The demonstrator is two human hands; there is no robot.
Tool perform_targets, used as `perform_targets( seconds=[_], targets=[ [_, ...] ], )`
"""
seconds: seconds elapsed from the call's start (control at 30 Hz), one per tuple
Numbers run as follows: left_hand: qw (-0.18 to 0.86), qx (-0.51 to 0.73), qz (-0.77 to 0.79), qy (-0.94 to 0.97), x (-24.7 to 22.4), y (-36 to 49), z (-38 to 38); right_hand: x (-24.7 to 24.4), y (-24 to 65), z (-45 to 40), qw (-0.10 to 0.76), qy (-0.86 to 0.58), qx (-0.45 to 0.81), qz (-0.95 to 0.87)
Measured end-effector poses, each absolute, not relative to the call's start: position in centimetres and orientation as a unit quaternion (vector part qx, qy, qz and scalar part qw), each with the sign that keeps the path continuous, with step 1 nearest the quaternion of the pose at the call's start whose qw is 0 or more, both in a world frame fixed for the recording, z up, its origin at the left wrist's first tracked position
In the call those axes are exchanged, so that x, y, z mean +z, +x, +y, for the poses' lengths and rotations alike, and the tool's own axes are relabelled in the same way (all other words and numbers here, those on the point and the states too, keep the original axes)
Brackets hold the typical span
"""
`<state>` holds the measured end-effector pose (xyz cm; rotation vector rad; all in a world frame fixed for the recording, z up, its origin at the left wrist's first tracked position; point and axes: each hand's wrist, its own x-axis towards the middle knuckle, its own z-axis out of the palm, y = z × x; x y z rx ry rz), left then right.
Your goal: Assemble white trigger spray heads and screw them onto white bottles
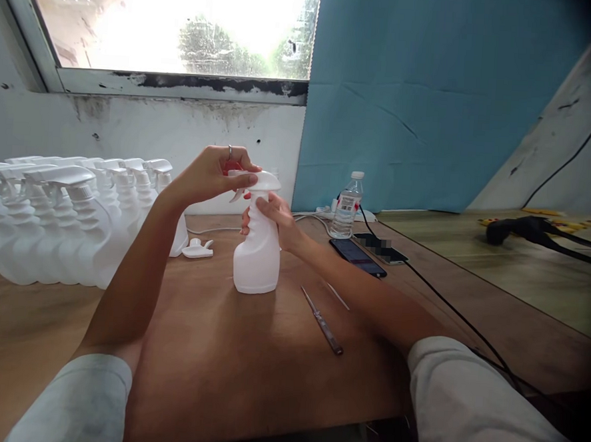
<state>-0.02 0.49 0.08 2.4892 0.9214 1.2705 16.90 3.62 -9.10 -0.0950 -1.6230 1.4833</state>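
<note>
A white spray bottle [257,262] stands upright on the brown table in front of me, its trigger head [265,180] on the neck. My left hand [226,170], with a ring on one finger, pinches the nozzle end of that head from above. Around the ribbed neck just below it, my right hand [276,216] is closed, thumb towards me. Left of the bottle lies a loose white trigger sprayer part [198,248], close to my left forearm.
Rows of white spray bottles [82,228] stand at the left. To the right are a craft knife [323,323], a thin white stick [338,296], two phones [358,257], a clear water bottle [347,207] and cables. A wall with a window [187,27] rises behind the table.
</note>
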Motion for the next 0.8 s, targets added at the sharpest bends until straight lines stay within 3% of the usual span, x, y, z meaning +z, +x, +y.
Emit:
perform_targets(
  seconds=[0.43, 0.67, 0.8],
  targets=[
    [0.103, 0.418, 0.321, 0.844, 0.18, 0.03, -0.18, -9.06, 16.36, 3.17, 0.511, -0.051, 0.558, -0.652],
    [0.094, 0.408, 0.331, 0.846, 0.21, -0.08, -0.07, -9.07, 16.99, 3.74, 0.437, -0.013, 0.626, -0.646],
    [0.088, 0.4, 0.331, 0.85, 0.17, -0.15, -0.09, -9.21, 17.01, 3.93, 0.443, -0.001, 0.632, -0.636]
  ],
)
